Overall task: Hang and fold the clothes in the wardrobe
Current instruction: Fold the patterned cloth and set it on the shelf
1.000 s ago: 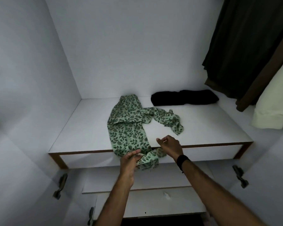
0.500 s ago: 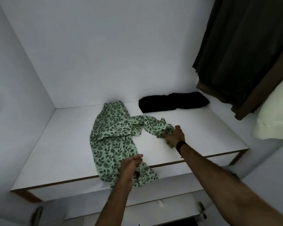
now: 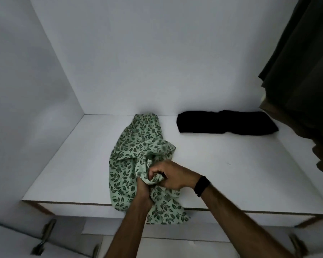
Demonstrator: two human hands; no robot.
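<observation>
A green leaf-print garment [image 3: 134, 151] lies on the white wardrobe shelf [image 3: 222, 164], running from the back wall to the front edge, where its lower end hangs over. Both hands meet over its front part. My right hand [image 3: 172, 175], with a black band on the wrist, grips a bunched end of the fabric. My left hand [image 3: 143, 190] grips the cloth just below and left of it, its fingers partly hidden by the folds.
A folded black garment [image 3: 225, 125] lies at the back right of the shelf. Dark clothes [image 3: 302, 71] hang at the right. Below the shelf are white drawers [image 3: 157, 246], and metal door hinges [image 3: 45, 237] show at the lower corners.
My right hand has carried the garment's right-hand leg end across to the left and brought it to my left hand. The spread cloth is now gathered into one strip.
</observation>
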